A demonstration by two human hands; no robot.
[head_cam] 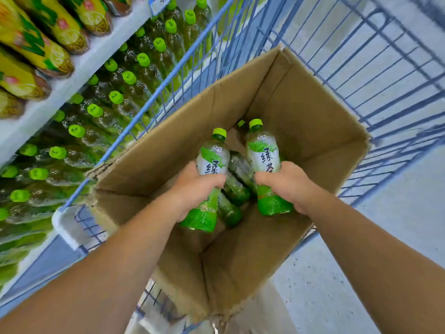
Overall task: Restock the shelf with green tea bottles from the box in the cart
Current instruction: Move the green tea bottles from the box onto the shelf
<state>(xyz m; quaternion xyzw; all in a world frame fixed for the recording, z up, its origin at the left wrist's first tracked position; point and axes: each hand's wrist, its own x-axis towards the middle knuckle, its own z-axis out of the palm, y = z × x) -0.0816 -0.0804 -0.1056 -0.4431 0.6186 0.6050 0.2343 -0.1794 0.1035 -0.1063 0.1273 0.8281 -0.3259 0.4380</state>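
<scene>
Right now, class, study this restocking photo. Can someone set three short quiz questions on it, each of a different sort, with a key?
1. True or false: each of the hands, left hand and right hand, grips one green tea bottle.
2. Multiple choice: the cardboard box sits in A) a blue wire cart, B) a wooden crate, C) a red basket.
3. Short answer: what colour are the caps on the shelf bottles?

Key
1. True: the left bottle and the right bottle are each held around the middle.
2. A, the blue wire cart.
3. Bright green.
</scene>
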